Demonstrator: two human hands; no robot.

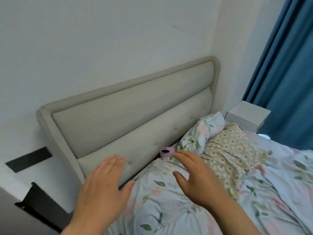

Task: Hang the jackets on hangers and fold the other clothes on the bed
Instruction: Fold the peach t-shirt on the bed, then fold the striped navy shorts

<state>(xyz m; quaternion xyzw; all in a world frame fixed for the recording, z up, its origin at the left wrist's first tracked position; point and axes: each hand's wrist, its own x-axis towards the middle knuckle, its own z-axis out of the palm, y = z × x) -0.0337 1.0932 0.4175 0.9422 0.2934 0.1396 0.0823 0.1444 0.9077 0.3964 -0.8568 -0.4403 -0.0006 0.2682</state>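
The bed (228, 209) fills the lower right, covered in a rumpled pale floral sheet, with a padded beige headboard (132, 116) set against a plain white wall (101, 31). At about two o'clock a deep blue curtain (288, 73) hangs beside a small grey nightstand (245, 114). A floral pillow (201, 133) leans at the headboard's right end.

Both arms reach forward from six o'clock. The left hand (103, 185) is spread flat, palm down, fingers pointing toward eleven o'clock over the seam where mattress meets headboard. The right hand (194, 177) hovers over the sheet with its grip apart, thumb splayed to the left and fingertips aimed at twelve o'clock, holding nothing.

Just beyond those fingertips, a small pink object with a dark mark (166, 152) sits wedged against the headboard; what it is cannot be told.

The beige dotted garment (230, 156) lies crumpled on the bed at about one o'clock from the right hand, its long axis running from the nightstand corner down toward five o'clock.
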